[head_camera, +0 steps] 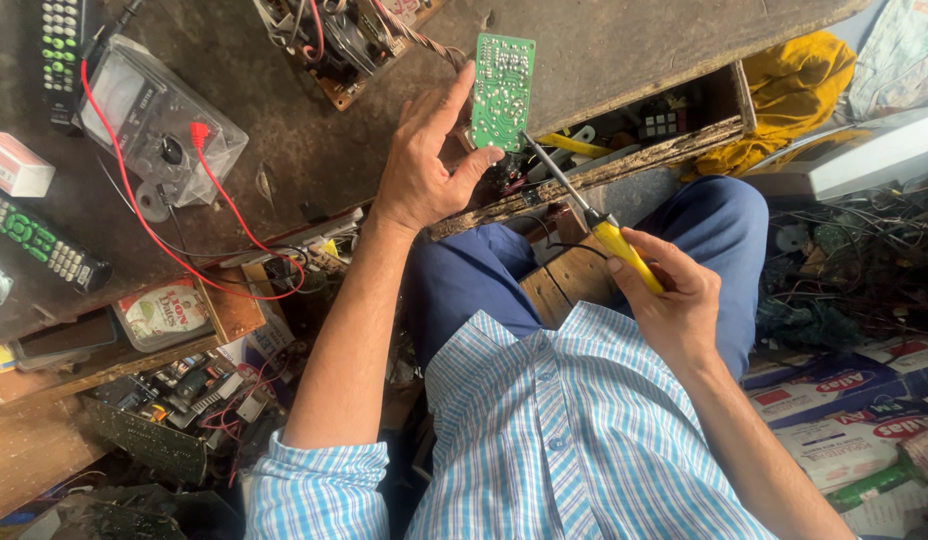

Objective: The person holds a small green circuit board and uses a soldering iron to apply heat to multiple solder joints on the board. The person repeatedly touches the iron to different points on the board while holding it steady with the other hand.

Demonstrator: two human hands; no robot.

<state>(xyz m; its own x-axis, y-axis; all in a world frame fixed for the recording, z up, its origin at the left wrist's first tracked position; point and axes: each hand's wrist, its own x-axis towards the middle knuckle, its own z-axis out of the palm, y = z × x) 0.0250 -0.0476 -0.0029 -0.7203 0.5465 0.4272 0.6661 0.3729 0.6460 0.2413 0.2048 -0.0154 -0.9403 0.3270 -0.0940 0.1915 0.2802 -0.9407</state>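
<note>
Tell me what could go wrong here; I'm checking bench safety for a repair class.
1. The left hand holds the small green circuit board in the air by its edge, fingers close to the tip of the yellow-handled soldering iron; a slip might burn them.
2. The iron, gripped by the right hand, works above the blue-trousered lap; drips could land there.

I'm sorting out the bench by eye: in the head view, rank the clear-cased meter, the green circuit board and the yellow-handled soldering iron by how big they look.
1. Clear-cased meter
2. Yellow-handled soldering iron, longest but thin
3. Green circuit board

The iron and board are close; the iron's slimness makes that ranking unsure.
</note>
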